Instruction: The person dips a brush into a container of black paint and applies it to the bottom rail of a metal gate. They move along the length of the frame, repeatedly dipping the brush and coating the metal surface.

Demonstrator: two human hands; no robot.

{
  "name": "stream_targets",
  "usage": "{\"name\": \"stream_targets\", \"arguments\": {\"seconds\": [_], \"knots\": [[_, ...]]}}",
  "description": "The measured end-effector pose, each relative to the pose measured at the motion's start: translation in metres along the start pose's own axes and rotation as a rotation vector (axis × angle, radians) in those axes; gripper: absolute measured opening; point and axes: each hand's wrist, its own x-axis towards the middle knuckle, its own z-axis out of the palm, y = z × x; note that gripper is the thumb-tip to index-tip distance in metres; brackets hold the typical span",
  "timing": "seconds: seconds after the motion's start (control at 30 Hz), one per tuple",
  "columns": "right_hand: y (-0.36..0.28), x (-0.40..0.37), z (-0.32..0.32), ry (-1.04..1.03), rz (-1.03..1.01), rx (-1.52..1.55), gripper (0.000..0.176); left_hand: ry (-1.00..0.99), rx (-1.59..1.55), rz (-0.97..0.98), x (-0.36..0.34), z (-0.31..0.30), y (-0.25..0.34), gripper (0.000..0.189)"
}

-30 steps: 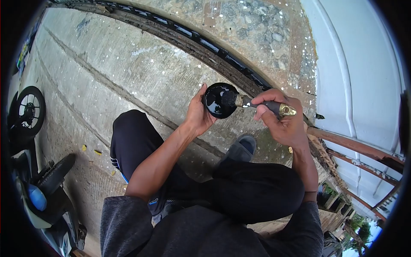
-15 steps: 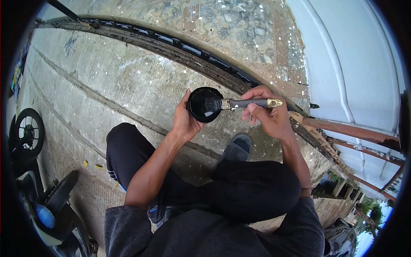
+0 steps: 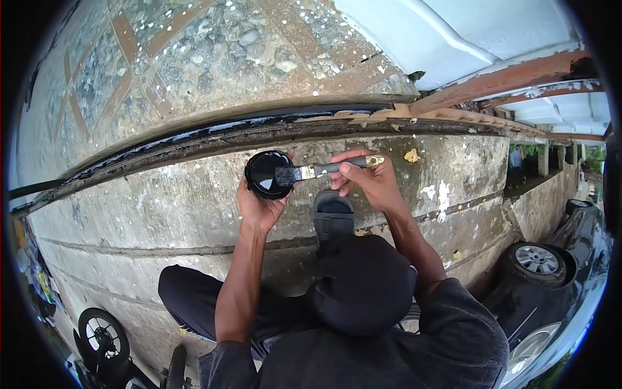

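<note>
My left hand (image 3: pixel 260 211) is wrapped round a small round container of black paint (image 3: pixel 262 170), holding it from below and the side. The paint inside is dark and glossy. My right hand (image 3: pixel 370 179) grips a paintbrush (image 3: pixel 329 169) by its dark handle, which has a gold-coloured end. Its bristles are in the mouth of the container and look coated in black; how deep they reach is hard to see. Beyond my hands runs a long rail (image 3: pixel 259 122), black along much of its length and bare tan-brown toward the right.
A sandalled foot (image 3: pixel 334 214) is on the concrete below my hands. Pebbled paving (image 3: pixel 214 48) lies beyond the rail, with white panels (image 3: pixel 447 29) and a rusty beam (image 3: pixel 505 81) at upper right. A parked car (image 3: pixel 541 285) stands right; a motorcycle wheel (image 3: pixel 103 337) is lower left.
My view has turned rightward, bringing the bare rail section and the car further into view. Container and brush appear further left in view, the brush still in the container's mouth.
</note>
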Motion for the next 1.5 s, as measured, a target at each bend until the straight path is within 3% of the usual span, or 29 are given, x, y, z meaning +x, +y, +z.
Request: {"name": "stream_targets", "arguments": {"seconds": [0.03, 0.17, 0.43, 0.63, 0.77, 1.03, 1.27, 1.5], "knots": [[0.006, -0.003, -0.014, 0.063, -0.034, 0.02, 0.025, 0.002, -0.026, -0.017, 0.01, 0.01, -0.009, 0.049], [0.001, -0.009, -0.053, 0.292, -0.137, 0.062, 0.022, -0.07, 0.037, -0.137, 0.053, 0.029, -0.043, 0.05], [-0.005, 0.013, -0.092, 0.378, -0.223, 0.146, 0.02, -0.021, 0.081, -0.198, 0.114, 0.038, -0.082, 0.058], [-0.006, 0.038, -0.112, 0.454, -0.256, 0.026, 0.02, -0.066, 0.082, -0.237, 0.111, 0.021, -0.081, 0.062], [-0.006, 0.06, -0.11, 0.438, -0.244, -0.108, 0.018, 0.066, 0.079, -0.217, 0.096, 0.011, -0.076, 0.061], [-0.003, 0.064, -0.12, 0.467, -0.262, -0.321, 0.015, -0.027, 0.056, -0.205, 0.078, -0.022, -0.069, 0.058], [-0.001, 0.069, -0.1, 0.352, -0.172, -0.339, 0.014, 0.116, 0.063, -0.191, 0.073, -0.014, -0.073, 0.057], [-0.011, 0.052, -0.114, 0.426, -0.224, -0.328, 0.016, 0.077, 0.055, -0.163, 0.053, -0.025, -0.056, 0.054]]}}
